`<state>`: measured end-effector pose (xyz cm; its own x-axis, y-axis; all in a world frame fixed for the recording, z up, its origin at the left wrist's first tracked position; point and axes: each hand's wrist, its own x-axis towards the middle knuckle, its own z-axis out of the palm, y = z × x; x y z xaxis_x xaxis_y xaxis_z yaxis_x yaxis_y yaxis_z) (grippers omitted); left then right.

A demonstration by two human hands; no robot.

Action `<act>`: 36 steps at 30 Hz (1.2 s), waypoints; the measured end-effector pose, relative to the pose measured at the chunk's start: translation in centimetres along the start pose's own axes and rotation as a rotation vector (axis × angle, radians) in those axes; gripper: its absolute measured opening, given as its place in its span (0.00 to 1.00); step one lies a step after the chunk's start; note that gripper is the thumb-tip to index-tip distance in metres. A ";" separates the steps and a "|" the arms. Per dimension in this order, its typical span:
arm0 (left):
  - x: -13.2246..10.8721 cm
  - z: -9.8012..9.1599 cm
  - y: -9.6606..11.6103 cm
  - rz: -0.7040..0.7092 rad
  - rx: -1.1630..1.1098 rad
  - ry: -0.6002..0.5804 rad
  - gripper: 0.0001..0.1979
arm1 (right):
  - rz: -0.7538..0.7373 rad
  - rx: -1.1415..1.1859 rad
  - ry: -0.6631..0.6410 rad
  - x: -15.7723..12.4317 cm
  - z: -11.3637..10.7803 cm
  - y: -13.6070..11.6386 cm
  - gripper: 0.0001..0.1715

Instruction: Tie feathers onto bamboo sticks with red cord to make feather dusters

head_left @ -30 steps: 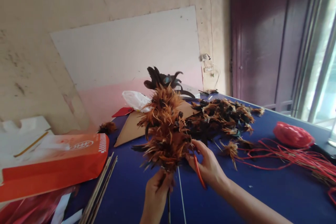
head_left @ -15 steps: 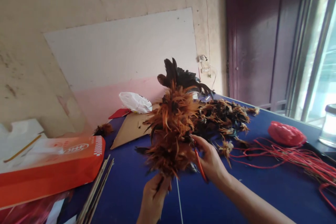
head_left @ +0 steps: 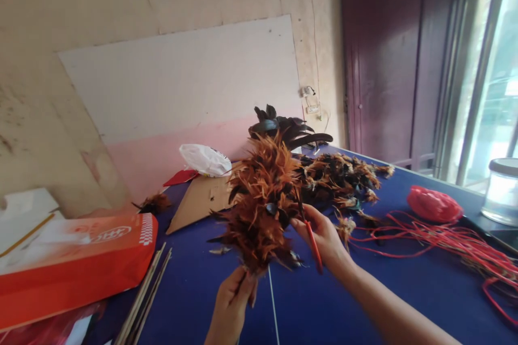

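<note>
A feather duster (head_left: 263, 199), brown and rust-orange with long black feathers at its top, stands tilted above the blue table. My left hand (head_left: 233, 299) is closed around its lower end; the handle itself is hidden by the fingers. My right hand (head_left: 324, 234) is closed on a pair of scissors with red-orange handles (head_left: 313, 245), beside the duster's right side. The scissors' dark blades point up against the feathers and are partly lost among them.
Behind the duster lies a pile of loose feathers (head_left: 343, 175). Red plastic string (head_left: 435, 205) spreads at the right near a lidded jar (head_left: 502, 191). An orange paper bag (head_left: 76, 264), thin sticks (head_left: 145, 296), cardboard (head_left: 198, 202) and a white plastic bag (head_left: 205, 160) are on the left.
The duster's top has dropped slightly and its black feathers have shifted. My right hand and the scissors stay at its right side, with more of the blades showing. The view has moved a little.
</note>
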<state>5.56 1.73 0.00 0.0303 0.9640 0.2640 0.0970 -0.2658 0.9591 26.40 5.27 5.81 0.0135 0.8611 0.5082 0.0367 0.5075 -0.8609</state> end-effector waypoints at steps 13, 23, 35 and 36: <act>-0.2 0.1 -0.4 -0.125 -0.054 -0.060 0.20 | 0.037 -0.012 0.120 0.7 -1.5 -0.8 0.20; -0.3 0.4 -1.0 -0.171 -0.041 -0.121 0.21 | 0.055 0.048 0.169 1.6 -3.5 -0.6 0.21; -0.2 -0.2 1.1 -0.113 -0.220 0.064 0.18 | 0.351 0.297 -0.036 -1.5 2.7 2.9 0.24; -0.2 -0.4 1.0 -0.121 -0.252 0.077 0.17 | 0.338 0.273 -0.066 -1.9 3.4 3.1 0.24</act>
<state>5.24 1.31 0.99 -0.0427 0.9887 0.1440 -0.1555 -0.1490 0.9765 23.14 5.32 2.11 -0.0850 0.9758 0.2014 -0.2239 0.1782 -0.9582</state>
